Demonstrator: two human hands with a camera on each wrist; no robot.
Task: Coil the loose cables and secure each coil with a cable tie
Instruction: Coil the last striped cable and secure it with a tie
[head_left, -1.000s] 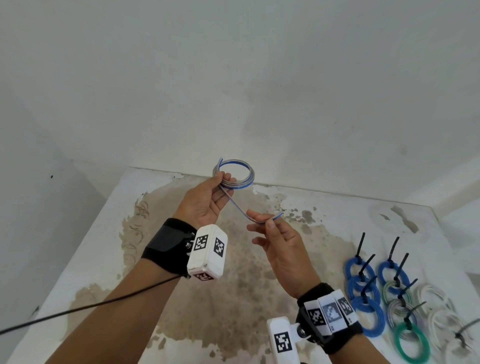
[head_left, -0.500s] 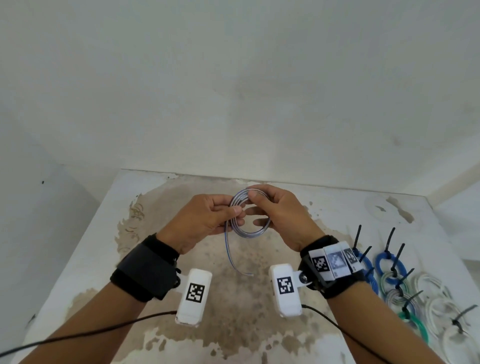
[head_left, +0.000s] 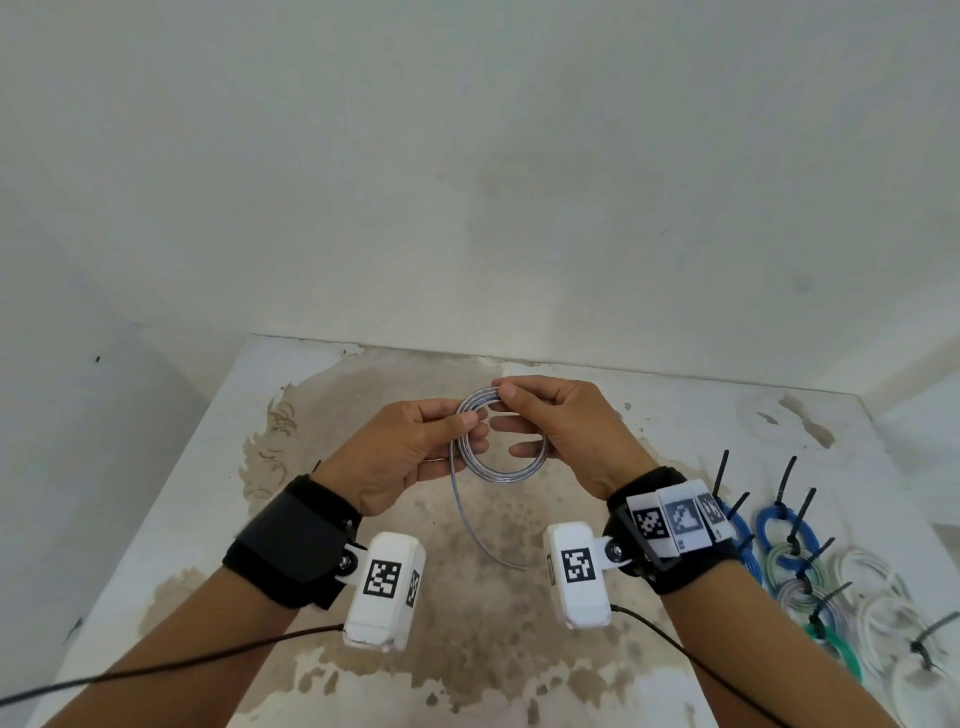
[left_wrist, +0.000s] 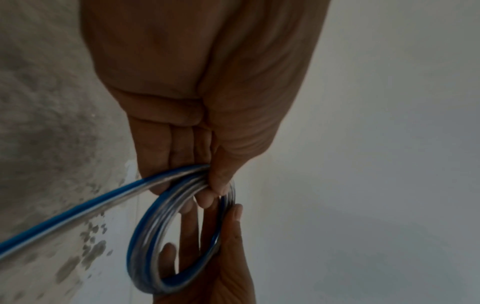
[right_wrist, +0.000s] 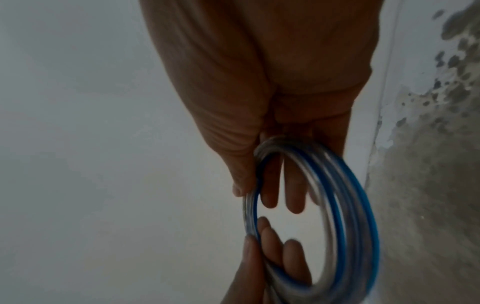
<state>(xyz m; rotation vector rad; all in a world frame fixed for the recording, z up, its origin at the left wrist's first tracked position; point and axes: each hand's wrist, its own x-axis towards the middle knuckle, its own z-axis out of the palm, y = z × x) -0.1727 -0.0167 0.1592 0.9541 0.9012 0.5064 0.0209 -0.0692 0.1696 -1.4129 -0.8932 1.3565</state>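
Where the pale walls (head_left: 467, 182) meet in a corner, they fill the upper half of the head view, plain and off-white with faint smudges and a small dark speck low on the left. Below them sits a white table (head_left: 218, 467) pushed against the wall, its top badly worn: a wide brown, mottled stain (head_left: 467, 649) spreads over the middle, with flaking edges and scattered spots towards the far rim. Along the right side of the table lies a group of finished coils (head_left: 810, 577), blue, green and whitish, each bound with a black cable tie whose tail sticks up; they lie close together, some overlapping, well apart from the hands.

Both forearms reach in from the bottom, each wearing a black wrist strap with a white camera box bearing a printed marker, and a thin dark lead trails back from each box.

Above the stained middle of the table, clear of the surface, both hands hold a grey-and-blue cable coil (head_left: 496, 441). The left hand (head_left: 400, 452) pinches the coil's left side between thumb and fingers. The right hand (head_left: 566, 431) pinches the top of the loop with thumb and forefinger, its other fingers passing behind the ring. A loose tail (head_left: 480, 530) of the cable hangs down from the left hand's grip towards the table.
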